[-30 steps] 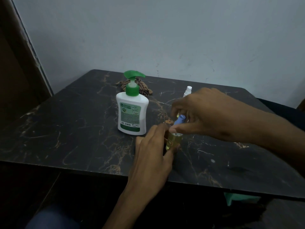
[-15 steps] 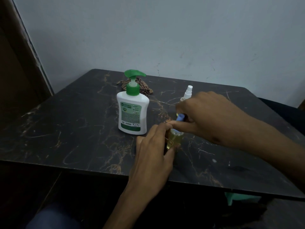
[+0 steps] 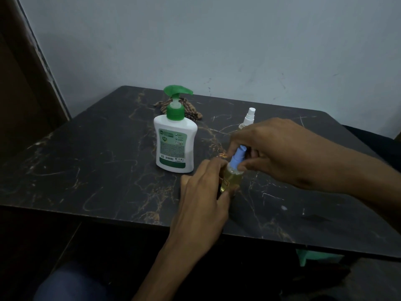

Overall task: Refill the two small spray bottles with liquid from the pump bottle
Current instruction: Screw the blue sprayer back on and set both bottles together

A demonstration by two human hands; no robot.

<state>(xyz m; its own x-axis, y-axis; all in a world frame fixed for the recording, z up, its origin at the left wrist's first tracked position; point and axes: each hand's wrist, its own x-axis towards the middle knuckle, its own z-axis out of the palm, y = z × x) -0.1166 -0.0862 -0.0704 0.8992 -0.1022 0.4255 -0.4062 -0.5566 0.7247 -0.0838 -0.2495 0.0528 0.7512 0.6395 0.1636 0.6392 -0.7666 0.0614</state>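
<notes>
Spray bottle [image 3: 230,178] upright on worktop [image 3: 104,170], gripped by left hand [image 3: 206,198], blue cap [image 3: 237,158] pinched in right fingers [image 3: 245,165]; second bottle [image 3: 248,118] behind, pump bottle [image 3: 175,135] untouched, refilling seemingly unfinished.

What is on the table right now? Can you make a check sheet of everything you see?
Surface: dark marbled table, gold veins, scuffed.
Job's things: white pump bottle with green pump, upright, untouched; blue-topped spray bottle holding yellowish liquid, upright near the front edge; white-topped spray bottle upright behind the hands, partly hidden.
Clutter: patterned cloth bunched behind the pump bottle.
Hands: left hand wraps the blue-topped bottle's body; right hand pinches its blue top.
Cables: nothing seen.
Surroundings: plain pale wall; dark wooden frame at left; something green below the table edge, unclear.
</notes>
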